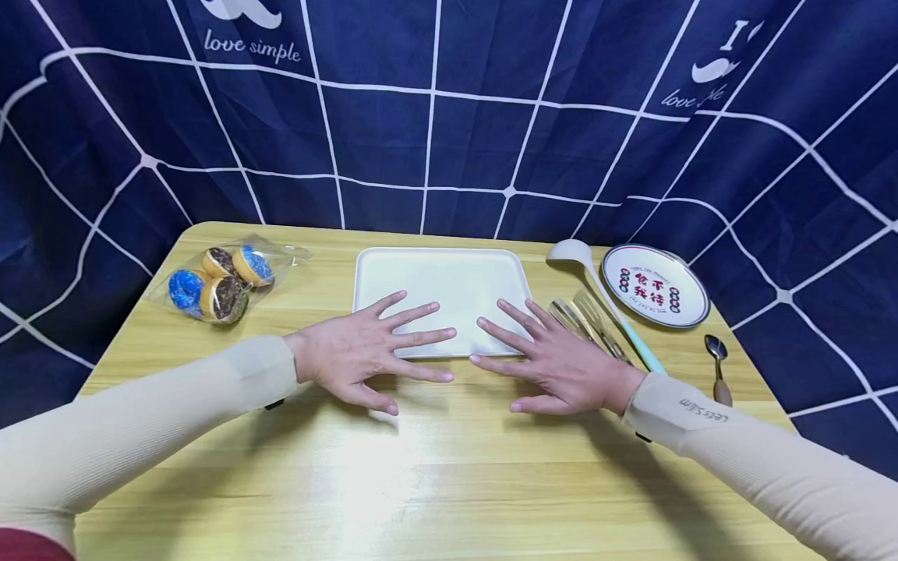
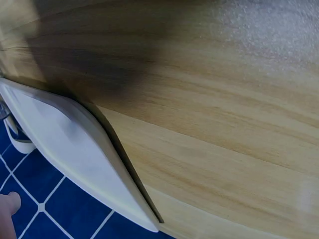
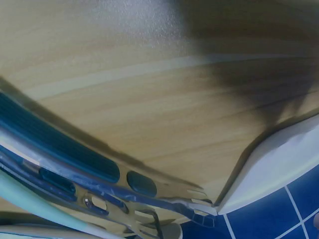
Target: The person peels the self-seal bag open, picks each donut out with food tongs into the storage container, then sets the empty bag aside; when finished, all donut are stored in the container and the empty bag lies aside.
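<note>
My left hand (image 1: pixel 372 351) is held palm down with fingers spread, over the front left part of a white rectangular tray (image 1: pixel 442 269). Facing it, my right hand (image 1: pixel 561 366) is spread the same way by the tray's front right corner. Neither hand holds anything; shadows lie on the table below both. Beside my right hand are metal cutlery pieces (image 1: pixel 596 315), one of them a fork, partly hidden by that hand. In the right wrist view, the cutlery (image 3: pixel 99 169) shows teal parts. The left wrist view shows the tray (image 2: pixel 75 144) and one fingertip (image 2: pixel 12 201).
A clear bag of donuts (image 1: pixel 220 284), blue and chocolate topped, lies at the left of the wooden table (image 1: pixel 421 483). On the right are a white ladle (image 1: pixel 571 253) with a mint handle, a plate (image 1: pixel 655 284) with red characters and a small spoon (image 1: pixel 717 362). Blue cloth (image 1: pixel 379 132) hangs behind.
</note>
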`<action>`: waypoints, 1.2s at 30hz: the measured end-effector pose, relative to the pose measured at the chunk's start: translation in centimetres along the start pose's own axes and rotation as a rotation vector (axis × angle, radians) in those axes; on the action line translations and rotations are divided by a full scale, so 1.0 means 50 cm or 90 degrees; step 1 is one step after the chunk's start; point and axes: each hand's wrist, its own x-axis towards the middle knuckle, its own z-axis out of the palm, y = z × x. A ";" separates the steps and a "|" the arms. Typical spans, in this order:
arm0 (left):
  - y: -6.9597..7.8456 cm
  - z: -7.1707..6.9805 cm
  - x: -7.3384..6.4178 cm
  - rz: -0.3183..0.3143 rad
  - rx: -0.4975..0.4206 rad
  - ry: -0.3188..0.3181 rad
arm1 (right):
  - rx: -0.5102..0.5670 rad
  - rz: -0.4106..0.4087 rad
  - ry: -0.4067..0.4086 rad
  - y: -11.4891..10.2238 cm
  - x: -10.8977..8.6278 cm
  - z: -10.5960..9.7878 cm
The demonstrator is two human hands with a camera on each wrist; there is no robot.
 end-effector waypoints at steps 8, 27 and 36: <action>-0.001 0.001 -0.001 -0.011 -0.009 -0.002 | -0.003 0.002 0.011 0.000 -0.001 0.006; -0.063 -0.045 -0.087 -0.224 -0.047 0.065 | 0.064 0.082 0.043 0.012 0.061 -0.012; -0.166 -0.086 -0.232 -0.576 -0.121 0.122 | 0.358 0.202 0.074 0.008 0.192 -0.023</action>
